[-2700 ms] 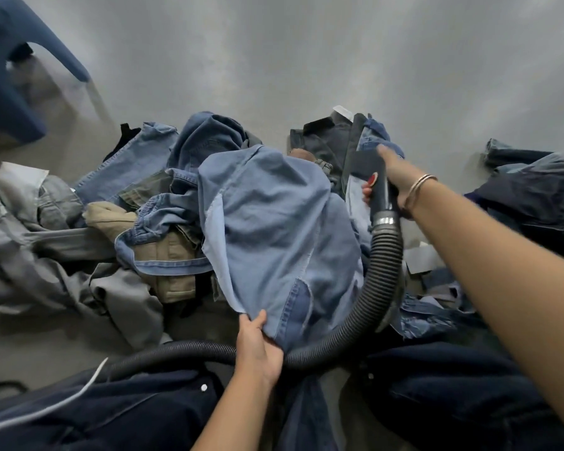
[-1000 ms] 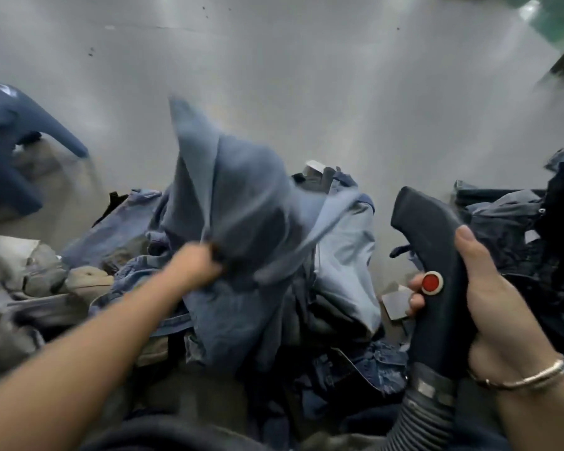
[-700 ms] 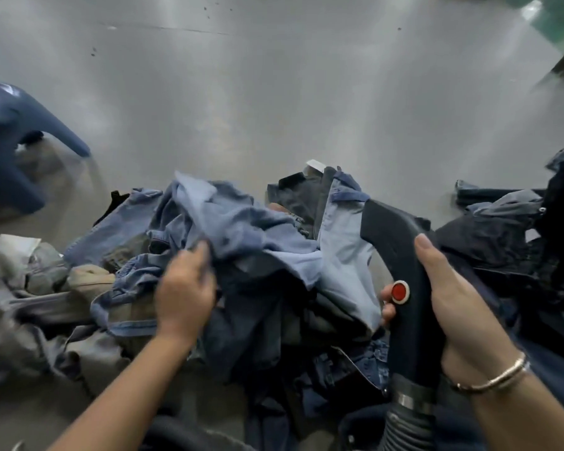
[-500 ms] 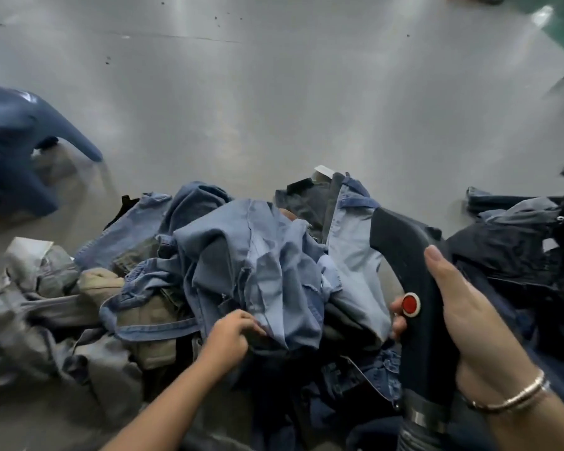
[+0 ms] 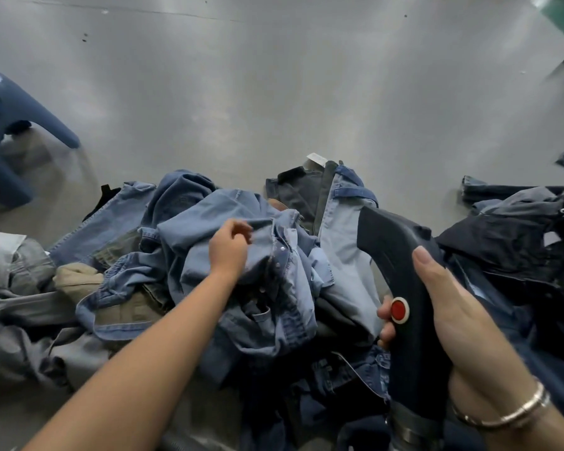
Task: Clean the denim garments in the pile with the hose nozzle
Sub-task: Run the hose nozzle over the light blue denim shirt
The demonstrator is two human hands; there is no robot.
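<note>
Denim pile (image 5: 209, 288) sprawls across the grey floor (image 5: 274, 92) in front of us, and we read it from big down to small. On top, dead centre, sits the light blue shirt (image 5: 274, 265), crumpled, its snap placket running roughly away from us and a touch to the right. That's the piece we're working.

Our left hand (image 5: 230, 249) is right on it, fingers curled and, as far as we can tell, pinching a fold near the placket; the arm reaches in from the lower left. So the left is the nearer hand, touching cloth.

Our right hand (image 5: 450, 320) is wrapped round the nozzle (image 5: 404, 288), thumb along the top and fingertips beside the red button (image 5: 399, 310). The nozzle's long axis points up and leftward, with its mouth just beside the shirt's right edge, apart from it.

And that's the relation that matters: the shirt lies left of the nozzle mouth and a little below. We judge 1 short swing leftward brings it onto the fabric our left hand holds taut.
</note>
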